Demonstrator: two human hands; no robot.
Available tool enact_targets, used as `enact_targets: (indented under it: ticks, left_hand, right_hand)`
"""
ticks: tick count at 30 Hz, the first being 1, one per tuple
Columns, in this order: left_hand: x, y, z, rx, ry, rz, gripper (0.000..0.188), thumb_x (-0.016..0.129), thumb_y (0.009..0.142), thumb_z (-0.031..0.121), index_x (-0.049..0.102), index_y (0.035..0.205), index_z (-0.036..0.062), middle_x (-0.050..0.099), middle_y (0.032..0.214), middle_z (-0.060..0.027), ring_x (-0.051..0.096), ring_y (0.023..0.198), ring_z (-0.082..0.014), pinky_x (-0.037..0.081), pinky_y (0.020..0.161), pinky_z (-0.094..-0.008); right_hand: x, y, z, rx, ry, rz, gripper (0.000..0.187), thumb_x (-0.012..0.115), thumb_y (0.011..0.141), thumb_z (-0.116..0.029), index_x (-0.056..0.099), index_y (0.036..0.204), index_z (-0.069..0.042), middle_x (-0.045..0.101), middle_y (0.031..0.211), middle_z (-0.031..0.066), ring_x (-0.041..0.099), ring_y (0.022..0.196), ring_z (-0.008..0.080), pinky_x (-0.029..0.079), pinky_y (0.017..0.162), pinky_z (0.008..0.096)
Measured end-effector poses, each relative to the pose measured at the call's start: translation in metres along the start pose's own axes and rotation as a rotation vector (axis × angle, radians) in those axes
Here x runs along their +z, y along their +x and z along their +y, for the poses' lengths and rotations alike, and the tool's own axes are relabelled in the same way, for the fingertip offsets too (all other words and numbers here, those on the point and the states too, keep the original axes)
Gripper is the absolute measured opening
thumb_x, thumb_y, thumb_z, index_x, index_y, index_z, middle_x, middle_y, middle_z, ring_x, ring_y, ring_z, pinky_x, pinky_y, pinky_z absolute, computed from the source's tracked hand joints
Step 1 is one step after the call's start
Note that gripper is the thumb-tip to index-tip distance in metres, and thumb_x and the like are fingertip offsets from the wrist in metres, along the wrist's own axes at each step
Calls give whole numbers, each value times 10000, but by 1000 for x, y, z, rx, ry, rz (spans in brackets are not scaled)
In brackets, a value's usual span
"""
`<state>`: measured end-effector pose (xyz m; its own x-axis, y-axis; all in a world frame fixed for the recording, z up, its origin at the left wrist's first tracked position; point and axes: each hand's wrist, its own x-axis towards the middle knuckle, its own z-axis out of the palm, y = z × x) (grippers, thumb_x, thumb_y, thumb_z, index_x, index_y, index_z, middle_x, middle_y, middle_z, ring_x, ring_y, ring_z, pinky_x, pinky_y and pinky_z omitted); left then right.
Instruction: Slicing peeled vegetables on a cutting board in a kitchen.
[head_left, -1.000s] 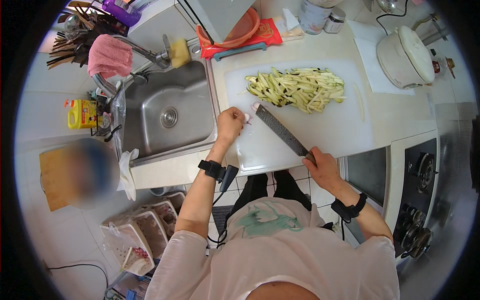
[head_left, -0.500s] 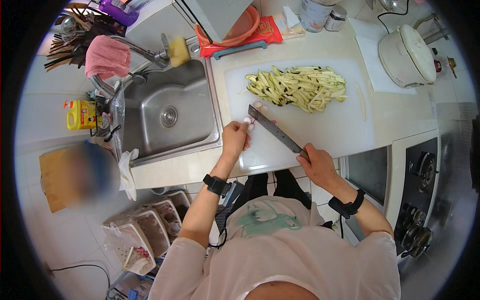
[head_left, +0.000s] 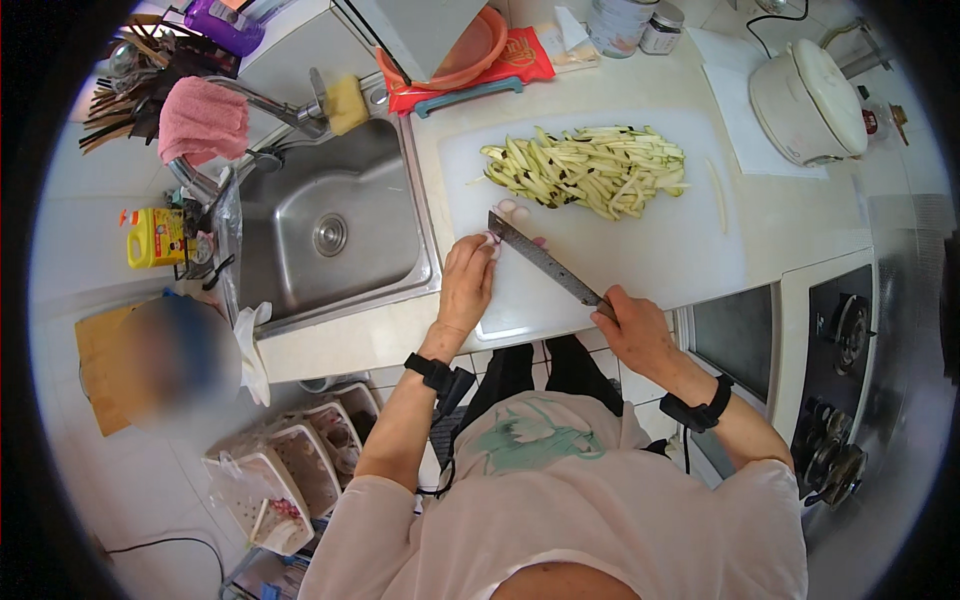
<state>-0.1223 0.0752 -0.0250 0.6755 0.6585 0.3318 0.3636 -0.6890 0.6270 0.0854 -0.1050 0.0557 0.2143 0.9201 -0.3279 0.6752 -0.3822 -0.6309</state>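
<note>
So the right hand [head_left: 632,335] was wrapped around the handle of a long knife [head_left: 545,262], blade angled across the white cutting board [head_left: 640,250] on the surface. Left hand [head_left: 468,280] was pinching a small pale piece [head_left: 493,238] right at the blade tip. Pile of cut vegetable strips [head_left: 590,170] sat just behind.

a pale countertop [head_left: 800,215] runs around the steel sink [head_left: 330,235], lit bright and even. right of the sink sits a black gas hob [head_left: 845,380]. below the sink, white floor tiles [head_left: 130,480] and plastic bins [head_left: 290,480].
</note>
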Motion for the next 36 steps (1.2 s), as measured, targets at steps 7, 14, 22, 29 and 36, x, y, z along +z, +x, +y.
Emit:
enact_targets:
  ticks: [7, 14, 22, 29, 36]
  left_hand:
    - [8, 5, 0, 5, 72, 24, 233, 647, 766, -18, 585, 988, 9, 573, 1091, -136, 541, 1031, -338, 434, 886, -415]
    - [11, 10, 3, -1, 110, 44, 216, 651, 763, -10, 598, 971, 9, 569, 1041, -131, 541, 999, -329, 438, 863, -409]
    - [13, 10, 2, -26, 94, 41, 212, 641, 762, -18, 602, 969, 1, 565, 1034, -139, 539, 999, -337, 446, 860, -406]
    - [12, 11, 4, -48, 45, 36, 207, 634, 761, -27, 607, 965, 3, 562, 1025, -148, 534, 1002, -350, 450, 856, -419]
    - [8, 8, 3, -71, 46, 21, 198, 624, 754, -39, 598, 945, 3, 553, 986, -161, 527, 973, -369, 453, 851, -432]
  right_hand:
    - [3, 3, -5, 17, -32, -18, 222, 588, 901, -217, 499, 920, -15, 663, 768, 179, 640, 725, 407, 494, 647, 508]
    - [3, 6, -4, 10, -42, -30, 223, 580, 908, -214, 490, 926, -11, 647, 729, 190, 632, 699, 412, 492, 631, 502]
    - [1, 13, -14, 10, -154, -102, 227, 550, 926, -202, 460, 934, 6, 651, 764, 179, 629, 710, 407, 485, 637, 498]
    - [7, 21, -27, -13, -198, -103, 208, 547, 925, -192, 459, 932, -3, 642, 737, 177, 636, 666, 389, 494, 612, 489]
    - [34, 22, -28, -44, -315, 21, 182, 549, 918, -179, 470, 891, -17, 622, 711, 161, 647, 626, 351, 500, 553, 459]
